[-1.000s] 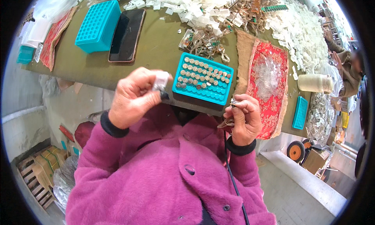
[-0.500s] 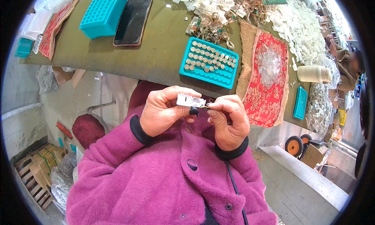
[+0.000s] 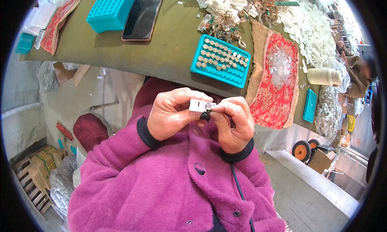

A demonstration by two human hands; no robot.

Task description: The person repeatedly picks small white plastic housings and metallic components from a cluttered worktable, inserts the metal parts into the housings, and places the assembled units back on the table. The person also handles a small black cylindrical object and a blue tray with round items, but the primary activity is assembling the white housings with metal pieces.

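Observation:
A small white plastic case (image 3: 198, 105) is pinched between the thumb and index finger of my left hand (image 3: 169, 115), in front of my chest. My right hand (image 3: 234, 121) is closed at the case's right end, thumb and forefinger gripping it there. Small parts between those fingertips are mostly hidden. Just below the case shows a small black piece (image 3: 205, 117), its kind unclear. Beyond my hands, on the table's near edge, lies a teal tray (image 3: 232, 78) with rows of silver button cells (image 3: 219, 67); some of its front hollows hold none.
A phone (image 3: 142, 18) and a teal block of trays (image 3: 109, 14) lie on the green table (image 3: 169, 50). Piles of clear plastic pieces (image 3: 308, 42) and wired parts (image 3: 225, 28) cover the back. A red patterned cloth (image 3: 270, 105) bears clear bits. Another person (image 3: 356, 73) is at far right.
The white case has turned a little and shifted slightly right. My right fingertips have closed in over its right end, hiding the fine wire seen before. The whole view has shifted slightly.

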